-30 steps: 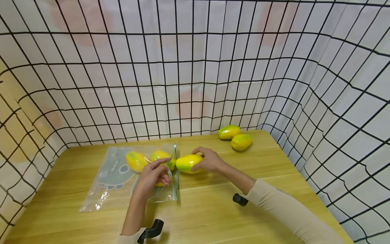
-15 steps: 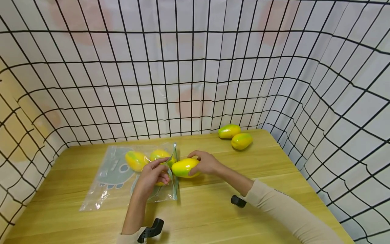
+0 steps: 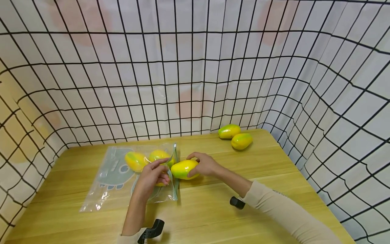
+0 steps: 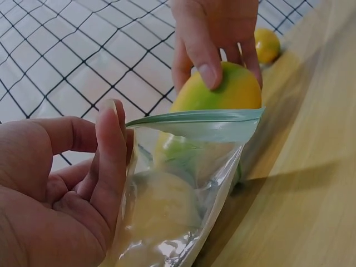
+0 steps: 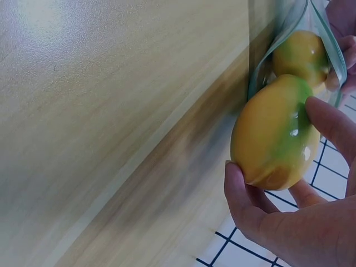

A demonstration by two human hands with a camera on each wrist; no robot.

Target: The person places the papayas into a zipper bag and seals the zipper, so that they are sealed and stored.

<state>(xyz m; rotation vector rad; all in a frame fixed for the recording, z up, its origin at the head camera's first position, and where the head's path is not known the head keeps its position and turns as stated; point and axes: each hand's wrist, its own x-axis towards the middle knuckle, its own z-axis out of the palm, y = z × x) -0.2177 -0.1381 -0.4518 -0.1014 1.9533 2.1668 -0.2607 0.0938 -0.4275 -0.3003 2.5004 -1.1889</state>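
My right hand [image 3: 207,164] grips a yellow-green mango [image 3: 184,169] at its right end, fingers and thumb spread around it. In the right wrist view, the held mango [image 5: 275,133] has its far end right at the bag's mouth, close to another mango [image 5: 301,58] inside. My left hand [image 3: 153,174] holds the green-edged rim of the clear zip bag [image 4: 208,127] at one side, keeping the mouth apart. The bag [image 3: 103,200] lies flat on the table and bears a blue-grey cartoon print. Inside it several mangoes show, among them one at the left [image 3: 135,161].
Two more mangoes, a rear one [image 3: 229,131] and a front one [image 3: 241,141], lie at the table's back right. A black wire grid [image 3: 192,83] before white cloth stands along the back and sides of the wooden table [image 3: 207,217]. Both wrists carry black camera mounts.
My right hand has brought the mango slightly left and toward me, up to the bag's mouth. The left hand and the bag stay nearly where they were.
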